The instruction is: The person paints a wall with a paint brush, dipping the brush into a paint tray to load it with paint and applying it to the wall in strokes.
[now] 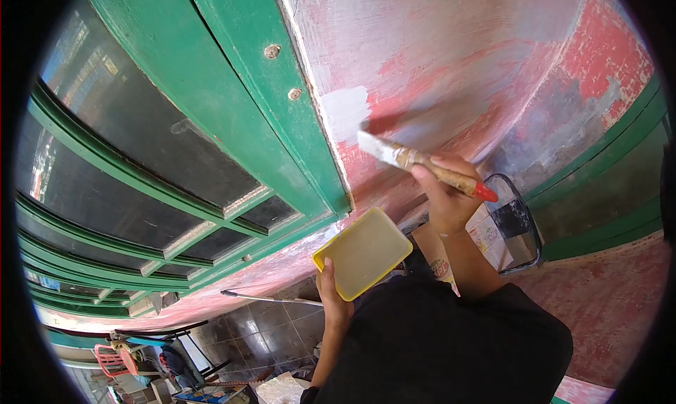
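In the head view my right hand (448,198) is closed around the wooden handle of a paintbrush (440,170) with a red end. White paint coats its bristles, which point up and left close to the wall (429,66). A fresh whitish patch (346,112) lies beside the bristle tip, next to the green frame, over worn pink and red paint. Lower down, my left hand (331,291) grips the edge of a shallow plastic container (362,253) with a yellow rim, thumb over the rim. A pale layer covers the container's inside.
A green window frame (232,87) with dark panes fills the left side. Below stand a black-framed chair (517,221) and cardboard (431,253). A long pole (271,299) crosses above the tiled floor (260,337). A red chair (116,360) and clutter sit at lower left.
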### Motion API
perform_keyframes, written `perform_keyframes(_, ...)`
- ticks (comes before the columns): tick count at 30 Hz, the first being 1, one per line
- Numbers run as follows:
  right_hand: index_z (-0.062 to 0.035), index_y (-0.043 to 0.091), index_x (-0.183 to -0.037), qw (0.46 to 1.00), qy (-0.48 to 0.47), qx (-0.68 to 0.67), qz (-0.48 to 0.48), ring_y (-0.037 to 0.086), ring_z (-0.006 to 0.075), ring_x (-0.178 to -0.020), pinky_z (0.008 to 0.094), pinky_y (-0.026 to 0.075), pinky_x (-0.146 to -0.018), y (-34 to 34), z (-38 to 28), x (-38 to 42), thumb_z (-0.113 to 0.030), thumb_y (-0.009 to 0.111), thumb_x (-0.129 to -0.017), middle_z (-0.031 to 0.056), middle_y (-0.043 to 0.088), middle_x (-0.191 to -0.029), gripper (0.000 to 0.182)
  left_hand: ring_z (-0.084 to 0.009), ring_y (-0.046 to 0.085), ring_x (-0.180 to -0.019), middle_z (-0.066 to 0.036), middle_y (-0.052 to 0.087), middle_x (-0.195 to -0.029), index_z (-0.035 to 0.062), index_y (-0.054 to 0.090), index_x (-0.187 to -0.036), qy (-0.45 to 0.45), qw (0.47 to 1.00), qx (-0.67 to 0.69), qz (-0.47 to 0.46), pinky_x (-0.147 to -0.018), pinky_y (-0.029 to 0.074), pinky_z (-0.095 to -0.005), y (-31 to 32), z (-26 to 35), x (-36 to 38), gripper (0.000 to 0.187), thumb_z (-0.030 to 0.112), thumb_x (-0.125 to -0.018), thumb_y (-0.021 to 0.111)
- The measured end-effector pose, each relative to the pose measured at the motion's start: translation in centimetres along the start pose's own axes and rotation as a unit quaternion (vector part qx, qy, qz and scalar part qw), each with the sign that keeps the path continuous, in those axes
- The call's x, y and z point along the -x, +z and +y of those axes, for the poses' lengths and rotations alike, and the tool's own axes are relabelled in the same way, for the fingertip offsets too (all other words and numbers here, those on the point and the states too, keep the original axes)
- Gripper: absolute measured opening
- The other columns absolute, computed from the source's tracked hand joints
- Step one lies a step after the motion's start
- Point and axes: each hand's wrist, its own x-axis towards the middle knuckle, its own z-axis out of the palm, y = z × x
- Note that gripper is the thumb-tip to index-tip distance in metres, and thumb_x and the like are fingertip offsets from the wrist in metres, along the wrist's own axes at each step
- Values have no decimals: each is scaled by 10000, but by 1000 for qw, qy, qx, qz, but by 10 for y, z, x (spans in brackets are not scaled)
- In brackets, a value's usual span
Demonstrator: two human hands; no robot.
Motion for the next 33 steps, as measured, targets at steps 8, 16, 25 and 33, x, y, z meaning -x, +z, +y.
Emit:
perform_keyframes(8, -8, 638, -1026, 998, -15, -10, -63, 710, 204, -862, 309, 588, -753, 14, 2, 8, 84, 828, -746, 150, 716, -979, 351, -205, 580, -1180, -112, 589, -1269, 33, 473, -1371, 4, 1000, -3, -5, -1011, 452, -359, -4, -4, 1, 556, 469, -1026, 484)
perform_keyframes(16, 4, 649, -1029, 1000, -2, -6, -24, 695, 189, -847, 309, 573, -745, 21, 8, 8, 82, 828, -749, 129, 718, -949, 341, -208, 593, -1162, -111, 591, -1266, 37, 476, -1370, 2, 1000, -2, 5, -982, 477, -358, -6, -3, 3, 563, 479, -1021, 488)
perform_keyframes(25, 10, 647, -1028, 994, 75, -34, 74, 671, 178, -871, 304, 559, -781, 0, -2, 8, 107, 803, -762, 117, 700, -980, 323, -212, 586, -1177, -114, 586, -1279, 25, 468, -1377, 8, 1000, -4, 0, -1005, 461, -360, -4, -3, 5, 570, 473, -1024, 482)
perform_keyframes(33, 1, 650, -1015, 999, -2, -11, -43, 702, 195, -860, 311, 578, -762, 14, 4, 22, 82, 833, -742, 144, 716, -983, 339, -214, 579, -1185, -117, 587, -1278, 24, 475, -1370, 2, 1000, 3, -8, -1013, 446, -361, -4, 0, 8, 564, 471, -1026, 476)
